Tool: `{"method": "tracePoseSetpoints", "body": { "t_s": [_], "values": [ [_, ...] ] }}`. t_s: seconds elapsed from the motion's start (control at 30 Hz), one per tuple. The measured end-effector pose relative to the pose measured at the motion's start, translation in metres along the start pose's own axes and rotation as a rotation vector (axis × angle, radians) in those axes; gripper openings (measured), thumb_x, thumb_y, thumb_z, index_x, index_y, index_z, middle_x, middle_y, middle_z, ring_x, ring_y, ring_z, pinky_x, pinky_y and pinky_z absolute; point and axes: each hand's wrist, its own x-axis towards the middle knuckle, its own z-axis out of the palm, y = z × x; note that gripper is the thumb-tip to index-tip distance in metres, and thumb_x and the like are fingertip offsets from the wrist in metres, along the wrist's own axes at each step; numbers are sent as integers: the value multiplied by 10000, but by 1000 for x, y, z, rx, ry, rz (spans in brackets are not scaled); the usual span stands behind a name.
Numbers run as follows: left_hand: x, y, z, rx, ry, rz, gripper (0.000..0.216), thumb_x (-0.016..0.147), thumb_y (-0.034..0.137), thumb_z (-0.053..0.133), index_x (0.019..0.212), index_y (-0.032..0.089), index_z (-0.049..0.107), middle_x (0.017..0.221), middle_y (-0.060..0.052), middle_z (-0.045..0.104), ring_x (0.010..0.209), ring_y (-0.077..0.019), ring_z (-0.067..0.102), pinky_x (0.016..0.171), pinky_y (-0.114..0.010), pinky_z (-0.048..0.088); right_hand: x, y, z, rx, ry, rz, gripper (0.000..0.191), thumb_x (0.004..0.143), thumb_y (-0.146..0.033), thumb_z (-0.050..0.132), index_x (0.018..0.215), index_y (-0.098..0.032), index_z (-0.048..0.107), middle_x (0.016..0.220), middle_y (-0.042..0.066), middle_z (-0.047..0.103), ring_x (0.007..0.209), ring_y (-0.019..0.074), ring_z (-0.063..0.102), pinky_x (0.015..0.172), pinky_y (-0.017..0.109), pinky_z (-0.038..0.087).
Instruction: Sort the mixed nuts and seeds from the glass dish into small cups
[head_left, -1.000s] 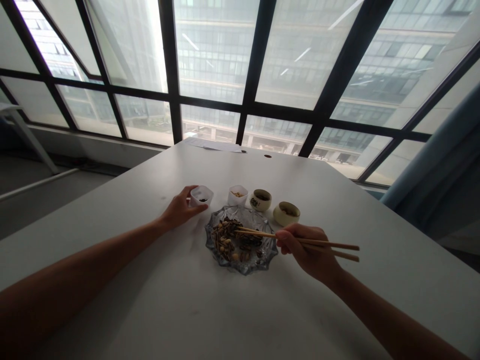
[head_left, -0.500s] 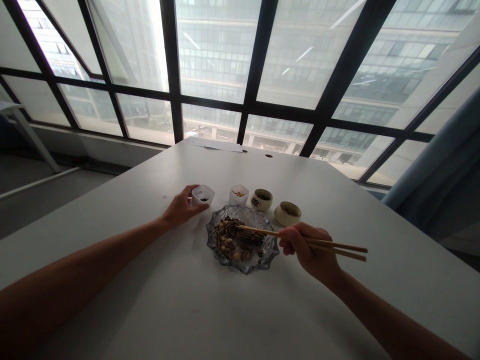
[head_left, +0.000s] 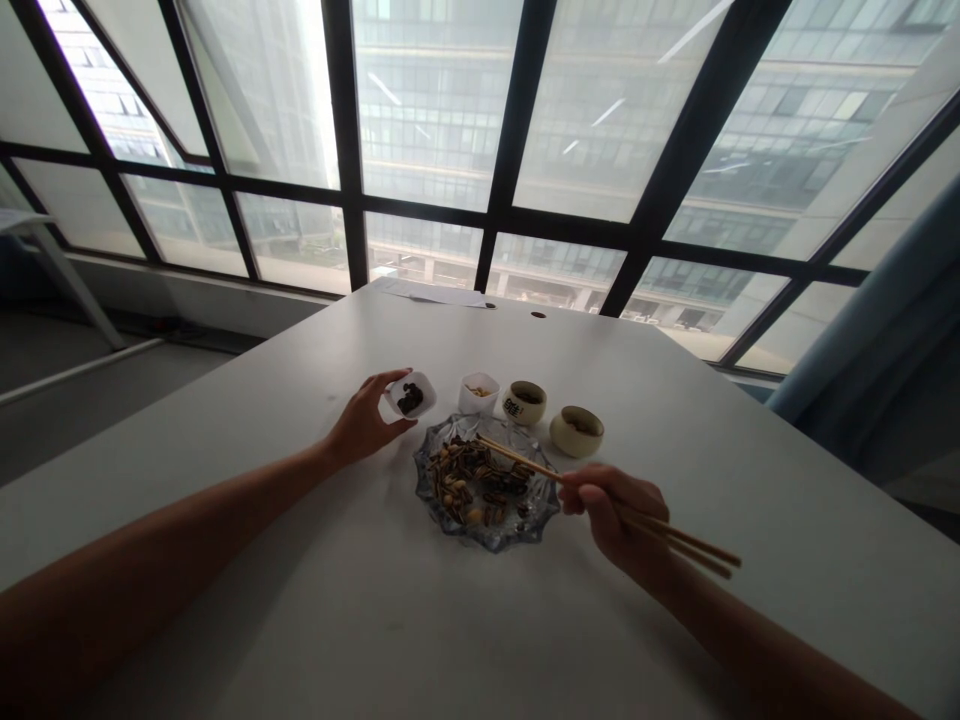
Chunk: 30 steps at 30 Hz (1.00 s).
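Observation:
A scalloped glass plate (head_left: 525, 525) in the middle of the white table holds a heap of mixed seeds and nuts (head_left: 472, 480). My right hand (head_left: 619, 510) grips a pair of wooden chopsticks (head_left: 675, 540), their tips reaching over the plate's far side. My left hand (head_left: 364, 420) holds a small white square cup (head_left: 411, 395), tipped toward me, with dark seeds inside. Beyond the plate stand another white square cup (head_left: 478, 392) and two round beige cups (head_left: 524, 401), (head_left: 576, 430).
The white table (head_left: 337, 600) runs to a far edge where a sheet of paper (head_left: 427, 292) lies below large black-framed windows. A blue curtain (head_left: 885, 330) hangs at the right. Grey floor lies to the left of the table.
My left hand has tilted the small white cup toward me, so its dark seeds show. My right hand has dropped lower and swung the chopstick tips toward the plate's far side.

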Motion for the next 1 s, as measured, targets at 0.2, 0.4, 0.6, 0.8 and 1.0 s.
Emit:
{"method": "tracePoseSetpoints", "body": {
  "t_s": [0.2,0.4,0.6,0.8,1.0],
  "values": [
    [0,-1,0,6,-17,11,643,719,369,738,1304,198,533,1394,-141,595,1256,-305,574,1048,-481,485,-4,-6,-2,-110,-91,-201,314,968,-478,562,842,-229,706,635,40,717,501,153,666,495,252,536],
    [-1,-4,3,-4,-33,13,646,715,386,752,1290,187,536,1353,-146,621,1214,-296,603,1025,-458,498,6,-13,3,-83,-89,-205,313,982,-470,540,854,-231,698,615,27,699,493,150,650,502,258,524],
    [-1,1,2,0,-61,-30,665,710,464,762,1276,190,548,1256,-125,676,1130,-293,648,1008,-448,506,53,-24,36,-131,-184,-220,362,956,-532,541,831,-238,711,643,39,708,531,161,642,531,284,500],
    [-1,4,1,-26,-56,-35,663,701,455,774,1272,201,554,1217,-106,695,1104,-286,662,993,-429,516,89,-17,72,-181,-296,-217,383,937,-542,578,748,-223,674,645,23,676,556,138,596,574,265,469],
    [0,3,1,-31,-61,-49,650,694,455,768,1255,201,560,1230,-114,690,1106,-291,664,992,-443,515,89,-26,58,-20,-228,14,459,951,-574,537,741,-186,664,639,37,673,527,128,595,505,247,480]
  ]
}}
